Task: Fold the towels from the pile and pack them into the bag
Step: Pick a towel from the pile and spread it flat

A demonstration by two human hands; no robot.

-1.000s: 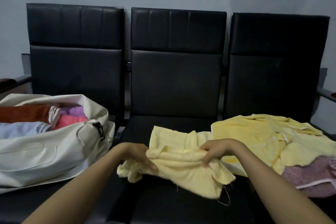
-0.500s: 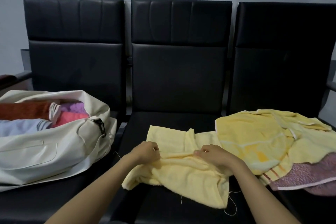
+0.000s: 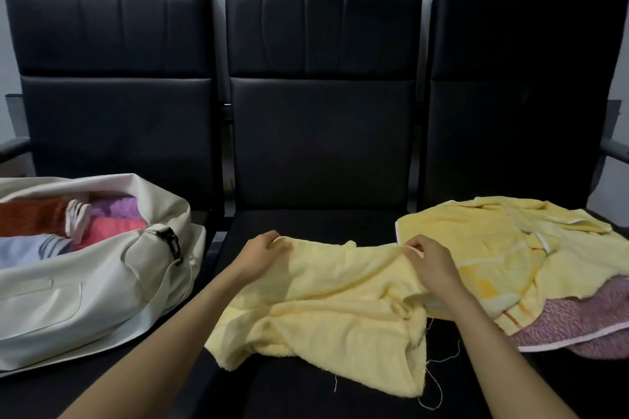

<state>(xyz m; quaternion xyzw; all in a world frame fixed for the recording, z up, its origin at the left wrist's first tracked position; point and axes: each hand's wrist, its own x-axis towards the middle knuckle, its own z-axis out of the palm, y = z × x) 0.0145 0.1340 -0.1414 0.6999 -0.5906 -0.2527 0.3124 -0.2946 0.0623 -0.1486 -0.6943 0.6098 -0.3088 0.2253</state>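
On the middle seat (image 3: 306, 224), a pale yellow towel (image 3: 326, 309) is pinched at its far edge by left hand (image 3: 263, 253) and right hand (image 3: 430, 260) (spreading step; flattening judged next before folding).

Pale yellow towel (image 3: 340, 309); cream bag (image 3: 85, 299); black seats (image 3: 323, 133)

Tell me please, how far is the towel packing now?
Done: the white bag already holds several folded towels, orange, purple, pink and blue. In hand: the left hand and right hand pinch the far edge of a pale yellow towel, spread but unfolded on the middle seat. Left: the pile at the right, mostly yellow, with a mauve towel beneath.
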